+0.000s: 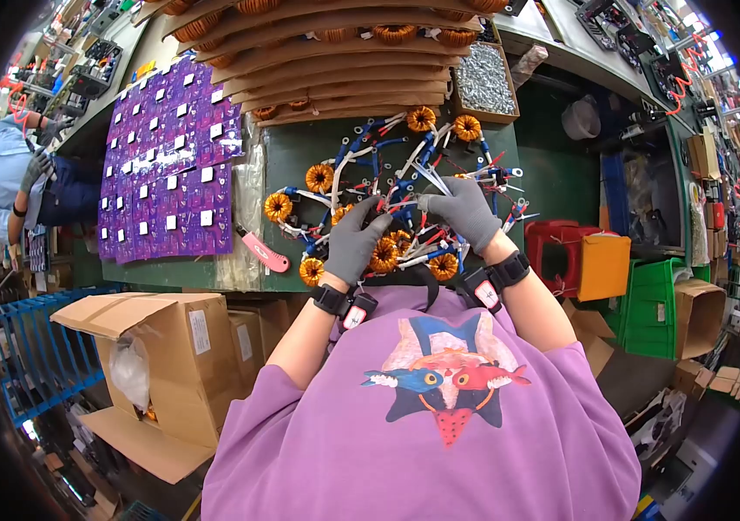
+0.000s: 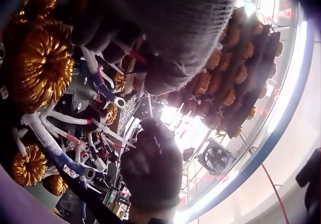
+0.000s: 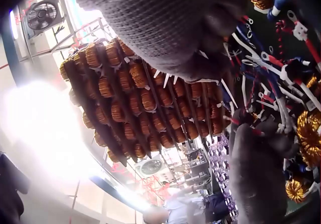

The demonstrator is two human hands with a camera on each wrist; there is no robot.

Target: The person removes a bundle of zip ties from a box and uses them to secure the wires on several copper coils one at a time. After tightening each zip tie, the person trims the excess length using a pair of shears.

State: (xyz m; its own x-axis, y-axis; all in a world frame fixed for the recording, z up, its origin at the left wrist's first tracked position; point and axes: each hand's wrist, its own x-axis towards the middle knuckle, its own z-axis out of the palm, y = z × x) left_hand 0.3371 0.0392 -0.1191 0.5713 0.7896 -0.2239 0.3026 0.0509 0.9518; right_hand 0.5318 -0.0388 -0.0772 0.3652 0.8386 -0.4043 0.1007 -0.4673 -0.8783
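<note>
Grey-gloved hands work close together over a pile of wired toroid coils on the green table. My left hand [image 1: 354, 245] pinches a red-sleeved wire [image 2: 136, 56] between thumb and fingers. Across from it, my right hand [image 1: 463, 213] holds a thin white strip [image 2: 150, 106] at its fingertips; whether it is a tie or a lead I cannot tell. Copper-wound coils [image 1: 319, 178] lie around both hands, with white and blue leads [image 1: 376, 161] ending in ring lugs. More coils [image 2: 42, 66] sit right below the left hand. Glove backs partly hide the fingertips.
Cardboard layers of coils [image 1: 335, 74] are stacked at the back, beside a box of small metal parts [image 1: 484, 80]. Purple boards [image 1: 170, 165] and a pink-handled cutter [image 1: 264, 252] lie left. Red and yellow bins [image 1: 604, 267] stand right; an open carton [image 1: 161, 365] is front left.
</note>
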